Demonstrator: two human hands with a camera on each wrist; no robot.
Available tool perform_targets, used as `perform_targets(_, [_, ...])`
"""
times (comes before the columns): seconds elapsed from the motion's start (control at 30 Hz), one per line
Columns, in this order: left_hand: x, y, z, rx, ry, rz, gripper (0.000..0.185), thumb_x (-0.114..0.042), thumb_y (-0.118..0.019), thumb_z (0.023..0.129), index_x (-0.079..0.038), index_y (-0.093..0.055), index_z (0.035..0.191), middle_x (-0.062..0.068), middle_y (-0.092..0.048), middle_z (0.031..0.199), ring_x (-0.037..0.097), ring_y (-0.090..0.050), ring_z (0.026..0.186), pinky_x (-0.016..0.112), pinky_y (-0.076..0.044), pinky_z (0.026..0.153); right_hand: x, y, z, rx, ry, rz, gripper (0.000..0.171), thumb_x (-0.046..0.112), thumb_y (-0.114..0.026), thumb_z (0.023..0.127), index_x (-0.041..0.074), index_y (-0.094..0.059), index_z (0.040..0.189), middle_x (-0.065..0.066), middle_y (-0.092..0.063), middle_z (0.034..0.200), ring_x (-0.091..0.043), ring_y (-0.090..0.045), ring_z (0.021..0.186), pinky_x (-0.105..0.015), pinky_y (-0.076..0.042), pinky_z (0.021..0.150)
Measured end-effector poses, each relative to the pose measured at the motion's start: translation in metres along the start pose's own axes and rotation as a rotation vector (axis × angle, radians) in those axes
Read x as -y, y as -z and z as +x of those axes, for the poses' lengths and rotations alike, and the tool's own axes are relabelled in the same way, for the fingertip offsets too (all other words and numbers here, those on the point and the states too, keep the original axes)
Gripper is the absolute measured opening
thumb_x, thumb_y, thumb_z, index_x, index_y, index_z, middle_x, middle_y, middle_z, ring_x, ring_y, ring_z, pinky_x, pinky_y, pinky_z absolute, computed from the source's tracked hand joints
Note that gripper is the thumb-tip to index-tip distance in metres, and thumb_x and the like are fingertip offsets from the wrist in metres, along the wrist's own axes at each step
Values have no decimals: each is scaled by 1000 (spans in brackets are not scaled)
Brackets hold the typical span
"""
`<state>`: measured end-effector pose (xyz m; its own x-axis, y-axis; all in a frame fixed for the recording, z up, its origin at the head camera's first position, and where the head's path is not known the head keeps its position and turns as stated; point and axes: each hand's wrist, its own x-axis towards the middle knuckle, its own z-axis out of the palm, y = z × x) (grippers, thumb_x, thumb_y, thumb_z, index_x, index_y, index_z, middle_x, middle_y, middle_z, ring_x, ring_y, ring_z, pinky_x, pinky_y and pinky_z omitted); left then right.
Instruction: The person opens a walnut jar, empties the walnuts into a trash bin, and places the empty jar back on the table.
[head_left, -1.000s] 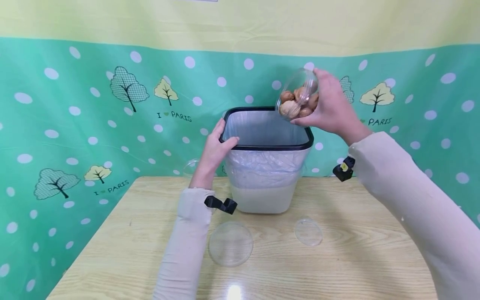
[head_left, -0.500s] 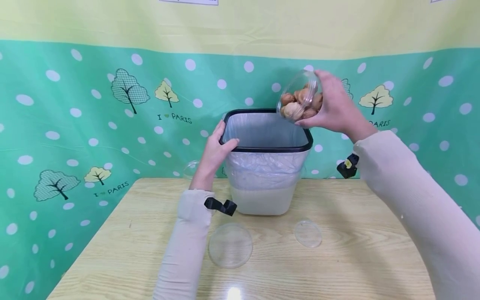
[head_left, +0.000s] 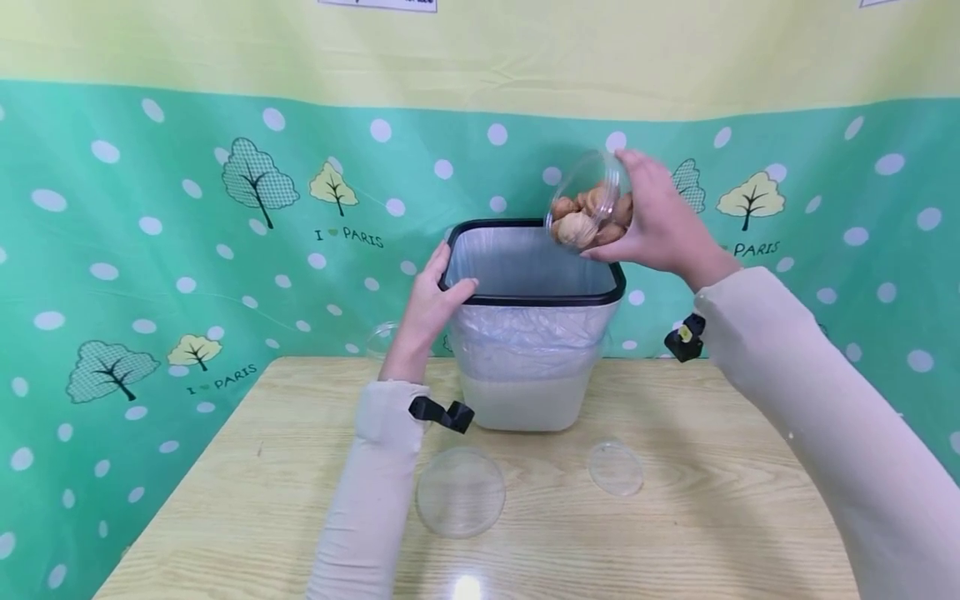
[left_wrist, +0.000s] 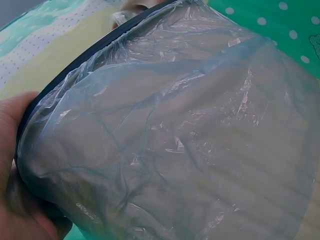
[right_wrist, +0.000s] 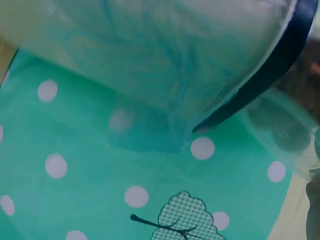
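Tilting over the bin (head_left: 536,293), right hand (head_left: 660,221) grips the walnut jar (head_left: 588,200).

The right hand (head_left: 660,221) has been moved slightly left and lower over the last second, so that the clear container (head_left: 588,200) gripped in it has been brought closer over the back right corner of the bin (head_left: 534,292). The container's open mouth has been tipped further down toward the bin's opening, just above the black rim. The walnuts (head_left: 581,225) inside have been shifted toward the mouth; none has been seen to leave it.
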<state>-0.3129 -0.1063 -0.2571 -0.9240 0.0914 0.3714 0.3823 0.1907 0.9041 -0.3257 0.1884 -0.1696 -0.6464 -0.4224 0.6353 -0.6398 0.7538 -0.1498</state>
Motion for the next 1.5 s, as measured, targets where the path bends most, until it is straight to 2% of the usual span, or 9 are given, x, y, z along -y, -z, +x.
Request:
perform_targets(0.33, [0,-2,0,3,-17,-1,78,-18,-59,85,-1,-17,149,6,-12,158,13,-7,144,29,-13,115,-2,-1,-3,-9,9,-41,116,27,-89,59,2,-16,147,-27,-30,144,-42,-26,133,-56,-28,107])
perform_targets(0.5, [0,-1,1,0,-10,-12,78,-17,-59,85,-2,-17,149,4,-12,158,12,-7,144,29,-13,115,1,0,0,7,-14,87,114,26,-90,59,3,-22,147,-22,-37,139,-36,-34,126,-55,-35,100])
perform_targets(0.63, [-2,-1,2,-5,-19,-14,77,-17,-59,85,-3,-17,149,4,-12,158,11,-7,143,29,-12,115,2,2,3,18,-21,95,115,27,-90,59,3,-20,148,-22,-34,141,-36,-33,129,-56,-34,101])
perform_targets(0.73, [-2,-1,3,-8,-21,-11,78,-17,-59,85,-2,-18,149,6,-12,158,12,-7,144,29,-12,115,3,2,2,37,-35,50,117,30,-89,61,2,-16,149,-24,-29,145,-37,-27,134,-56,-29,106])
perform_targets(0.83, [-1,-1,3,-7,-14,-4,78,-17,-59,84,-2,-18,149,6,-12,158,13,-7,144,29,-13,115,2,0,1,52,-50,62,117,29,-89,61,2,-16,148,-24,-29,145,-36,-29,132,-56,-30,105])
perform_targets(1.03, [0,-1,2,-9,0,1,79,-18,-59,84,-2,-17,149,4,-13,158,11,-7,143,28,-14,115,2,-4,0,60,3,73,116,29,-89,59,1,-19,147,-25,-31,144,-37,-31,131,-58,-31,103])
perform_targets(1.2, [0,-1,1,-6,0,-7,78,-18,-59,85,-5,-17,150,3,-12,158,11,-6,143,29,-13,115,2,-2,1,39,29,35,115,28,-89,58,1,-20,146,-25,-32,142,-39,-31,130,-60,-33,101])
perform_targets(1.37, [1,-2,2,-1,-3,-12,78,-17,-59,85,-4,-17,149,3,-12,158,11,-6,143,29,-13,115,1,-1,0,71,13,51,117,27,-90,58,1,-19,147,-25,-33,141,-39,-32,128,-60,-34,98])
perform_targets(1.5, [1,-1,2,-10,-2,-6,78,-17,-59,85,-4,-18,149,4,-12,158,11,-7,143,28,-13,115,5,-1,4,50,50,91,116,28,-90,58,1,-20,147,-25,-36,138,-37,-35,125,-57,-35,99])
